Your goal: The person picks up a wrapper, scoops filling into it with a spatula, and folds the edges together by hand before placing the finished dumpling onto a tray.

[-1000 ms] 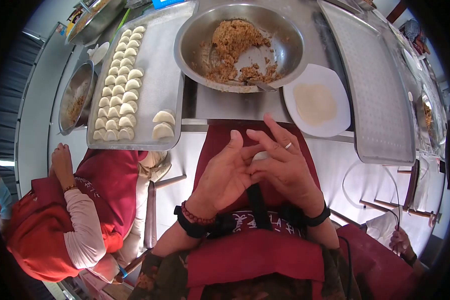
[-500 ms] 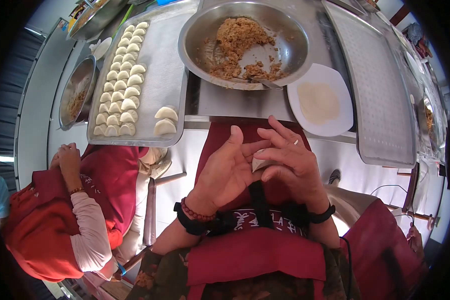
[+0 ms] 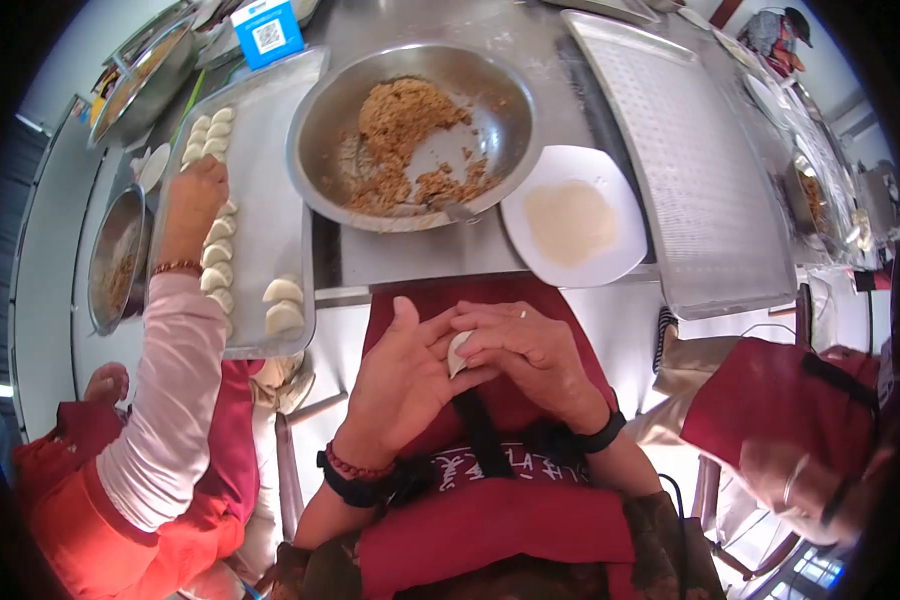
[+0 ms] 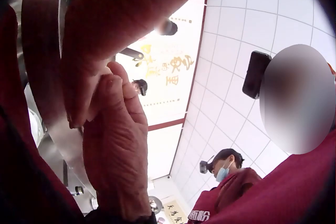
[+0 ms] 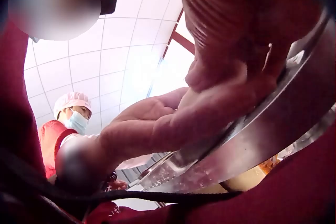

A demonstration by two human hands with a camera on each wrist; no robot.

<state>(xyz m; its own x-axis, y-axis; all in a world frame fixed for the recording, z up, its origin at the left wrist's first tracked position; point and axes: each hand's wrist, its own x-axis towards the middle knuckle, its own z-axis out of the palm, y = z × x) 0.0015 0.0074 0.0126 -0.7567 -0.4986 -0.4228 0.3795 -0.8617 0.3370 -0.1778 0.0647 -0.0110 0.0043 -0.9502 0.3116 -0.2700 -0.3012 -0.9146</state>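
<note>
In the head view a small white dumpling (image 3: pixel 459 354) lies between the two hands, over the lap. The right hand (image 3: pixel 532 362) pinches its edge with thumb and fingers. My left hand (image 3: pixel 398 378) is palm up, thumb out and fingers extended, with the dumpling against its fingers. In the left wrist view the right hand (image 4: pixel 118 150) meets the near left hand (image 4: pixel 121 29). Seen from the right wrist, the left hand (image 5: pixel 147 129) reaches in under the right hand (image 5: pixel 241 35); the dumpling is mostly hidden there.
A metal bowl (image 3: pixel 315 185) of brown filling stands ahead. Right of it are a white plate (image 3: pixel 625 262) with a flat wrapper (image 3: pixel 570 222) and a perforated tray (image 3: pixel 685 180). On the left, another person's hand (image 3: pixel 196 195) reaches over a tray (image 3: pixel 270 215) holding dumplings.
The head view has shifted. My hands still hold the dumpling together, its edge now more upright. The neighbour's arm has moved from the lap onto the dumpling tray.
</note>
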